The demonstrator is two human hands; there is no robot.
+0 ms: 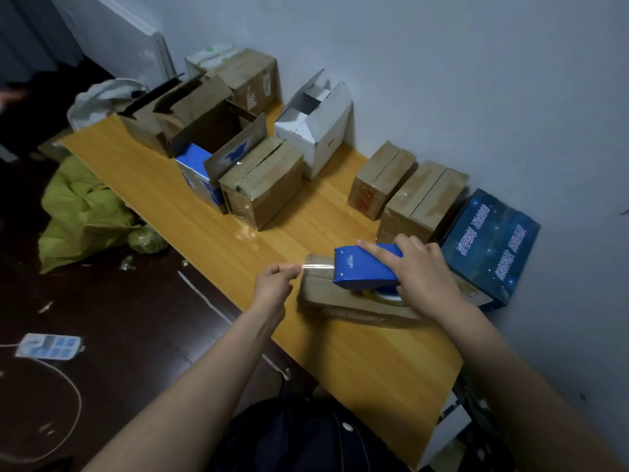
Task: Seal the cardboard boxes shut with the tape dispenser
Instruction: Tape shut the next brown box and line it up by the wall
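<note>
Two hands are working at a small cardboard box (340,301) lying on the tabletop (357,362), the right hand (422,267) clamping its grip round the blue tape dispenser (364,267) resting on the box, the left hand (272,281) pinching the clear tape end (316,266) drawn out beside it.

I see a wooden desk (211,233) against a pale wall (442,63); left of it, dark floor (136,318) with a power strip (47,345).
</note>
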